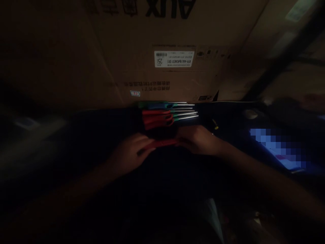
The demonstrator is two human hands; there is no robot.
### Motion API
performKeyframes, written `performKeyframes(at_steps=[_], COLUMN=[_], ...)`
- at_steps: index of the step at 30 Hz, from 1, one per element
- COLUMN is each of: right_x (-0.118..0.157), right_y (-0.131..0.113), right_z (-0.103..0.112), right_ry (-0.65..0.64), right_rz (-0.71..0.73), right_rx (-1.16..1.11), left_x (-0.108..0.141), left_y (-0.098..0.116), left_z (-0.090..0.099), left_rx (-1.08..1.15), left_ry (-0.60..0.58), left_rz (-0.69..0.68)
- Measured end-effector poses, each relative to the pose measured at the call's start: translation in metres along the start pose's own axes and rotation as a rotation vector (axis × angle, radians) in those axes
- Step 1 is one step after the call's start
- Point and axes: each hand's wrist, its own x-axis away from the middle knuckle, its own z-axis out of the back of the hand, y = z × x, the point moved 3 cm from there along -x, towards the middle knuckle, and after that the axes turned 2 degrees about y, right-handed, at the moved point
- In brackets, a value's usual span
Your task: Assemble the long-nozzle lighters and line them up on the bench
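My left hand [134,149] is closed around one end of a red lighter [164,142], its thumb and fingers on the handle. At the other end my right hand [198,139] grips the same lighter, its fingers hiding that end. Just beyond my hands lies a stack of long-nosed lighters [157,117], several red, with blue and green ones behind. Their metal tubes point to the right. Dim light leaves the fingertips hard to make out.
A large cardboard box [137,44] with upside-down print stands behind the dark blue work surface [106,125]. To the right are a small yellow-ended object [215,124], a round pale object [251,114] and a lit screen [279,149], partly pixelated.
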Motion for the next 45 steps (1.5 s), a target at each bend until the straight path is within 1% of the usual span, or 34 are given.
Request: performKeyframes(at_steps=[4, 7, 11, 17, 25, 32, 36, 41, 45], right_x=[0.0, -0.001, -0.003, -0.004, -0.003, -0.007, -0.006, -0.004, -0.005], right_y=[0.0, 0.001, 0.002, -0.002, -0.005, -0.001, 0.002, 0.004, 0.002], right_z=[-0.002, -0.006, -0.011, -0.014, -0.018, -0.011, -0.007, -0.005, -0.005], right_ry=[-0.002, 0.007, 0.008, 0.041, 0.065, 0.005, -0.04, -0.021, -0.027], right_rz=[0.028, 0.025, 0.036, 0.129, 0.115, 0.072, 0.096, 0.105, 0.115], right_rx=[0.058, 0.062, 0.056, -0.009, 0.027, 0.005, -0.046, -0.133, -0.131], left_x=[0.001, 0.002, 0.002, 0.0, 0.0, -0.001, 0.0, 0.001, 0.0], left_y=[0.002, 0.001, 0.0, 0.005, 0.006, 0.001, -0.004, -0.004, -0.003], left_z=[-0.003, -0.005, -0.006, -0.005, -0.003, -0.005, -0.008, -0.009, -0.011], left_rx=[0.037, 0.057, 0.069, 0.075, 0.03, 0.019, 0.007, 0.044, 0.108], left_ry=[-0.04, -0.058, -0.071, -0.073, -0.09, -0.067, -0.088, -0.112, -0.096], left_rz=[0.057, 0.072, 0.051, 0.022, 0.002, 0.055, 0.055, 0.094, 0.148])
